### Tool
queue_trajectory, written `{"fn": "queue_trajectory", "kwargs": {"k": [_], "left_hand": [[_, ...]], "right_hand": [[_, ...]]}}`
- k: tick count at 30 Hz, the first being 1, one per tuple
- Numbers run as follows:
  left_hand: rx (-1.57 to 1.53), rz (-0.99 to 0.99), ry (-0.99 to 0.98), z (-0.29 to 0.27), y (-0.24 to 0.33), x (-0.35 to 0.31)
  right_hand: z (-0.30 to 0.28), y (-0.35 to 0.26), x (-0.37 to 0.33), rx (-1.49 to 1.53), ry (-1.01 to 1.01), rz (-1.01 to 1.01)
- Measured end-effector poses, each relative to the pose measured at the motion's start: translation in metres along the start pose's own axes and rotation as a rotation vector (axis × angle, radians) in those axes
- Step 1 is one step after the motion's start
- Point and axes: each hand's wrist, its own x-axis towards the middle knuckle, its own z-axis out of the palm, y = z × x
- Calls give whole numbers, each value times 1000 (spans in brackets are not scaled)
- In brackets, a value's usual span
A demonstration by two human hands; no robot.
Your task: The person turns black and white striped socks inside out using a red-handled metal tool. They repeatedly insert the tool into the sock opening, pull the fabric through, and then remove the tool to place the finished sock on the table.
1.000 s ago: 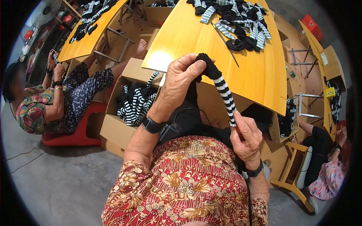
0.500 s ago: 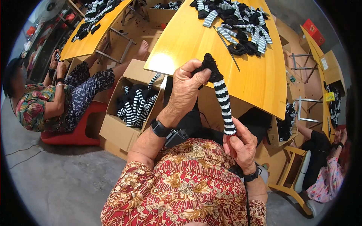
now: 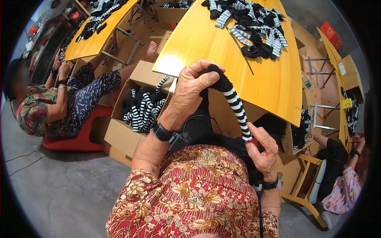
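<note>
A thin black-and-white striped knitted tube (image 3: 237, 108) with a fluffy black end stretches between my hands, bowed and slanting down to the right. My left hand (image 3: 194, 83) pinches the black end between thumb and fingers, near the table's front corner. At the lower striped end, my right hand (image 3: 262, 150) grips with thumb and fingers. A small red bit shows beside those fingers; what it belongs to is hidden.
On the yellow table (image 3: 186, 43) lie a pile of striped and black knitted pieces (image 3: 254, 27) and a thin dark stick (image 3: 240, 49). An open cardboard box (image 3: 127, 137) of striped pieces stands to my left. People sit working at both sides.
My right hand has shifted slightly right, and its fingers have opened out somewhat around the striped end. My left hand has turned a little, and the tube now curves more.
</note>
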Motion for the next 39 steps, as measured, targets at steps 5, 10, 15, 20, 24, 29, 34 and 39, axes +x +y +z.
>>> {"fn": "queue_trajectory", "kwargs": {"k": [5, 10, 15, 20, 24, 29, 34, 39], "left_hand": [[113, -81, -50, -3, 4, 3], [165, -207, -118, -1, 4, 5], [137, -276, -84, -1, 3, 2], [192, -182, -19, -5, 2, 0], [104, -142, 79, -4, 0, 4], [133, -147, 54, 1, -4, 6], [82, -156, 32, 0, -8, 9], [129, -156, -34, 1, 5, 9]], "right_hand": [[-12, -5, -6, 313, -105, 309], [-18, -15, -3, 480, -140, 456], [-4, 4, -9, 439, -102, 351], [-3, 5, -5, 289, -76, 255], [-3, 3, -10, 426, -83, 351], [18, 4, -23, 477, 50, 327], [14, 7, -16, 450, 29, 301], [1, 6, -9, 412, -30, 291]]}}
